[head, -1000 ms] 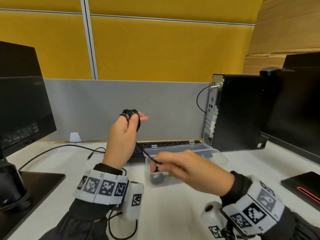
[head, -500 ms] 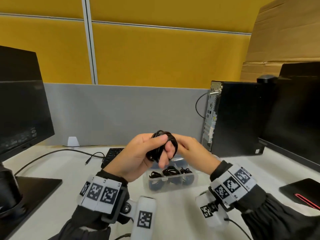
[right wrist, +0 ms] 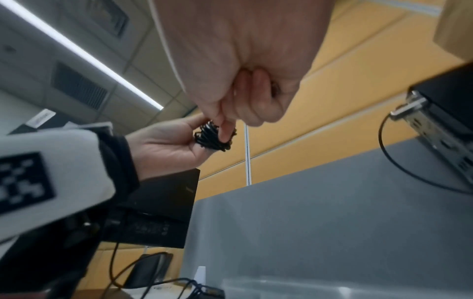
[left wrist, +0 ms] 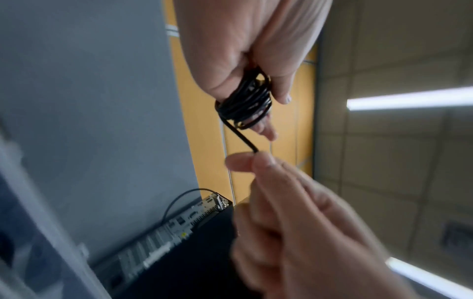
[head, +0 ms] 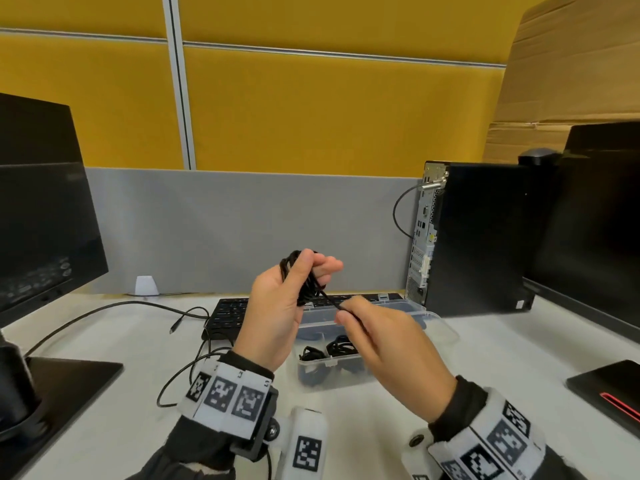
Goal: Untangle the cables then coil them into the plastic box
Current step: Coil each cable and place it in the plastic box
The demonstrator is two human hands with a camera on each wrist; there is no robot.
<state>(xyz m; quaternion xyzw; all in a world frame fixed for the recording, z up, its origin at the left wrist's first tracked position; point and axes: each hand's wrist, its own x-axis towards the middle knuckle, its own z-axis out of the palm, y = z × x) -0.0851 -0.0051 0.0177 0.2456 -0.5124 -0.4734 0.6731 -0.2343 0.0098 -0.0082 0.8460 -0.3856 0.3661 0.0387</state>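
Above the plastic box (head: pixel 346 372), left hand (head: pixel 277 317) holds coiled cable (head: pixel 304 289); right hand (head: pixel 384 344) pinches its end.

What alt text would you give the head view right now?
Above a desk, the left hand holds a black cable coiled around its fingers while the right hand pinches the cable's free end. Below them, a clear plastic box sits open, holding coiled cables, with a keyboard behind it.
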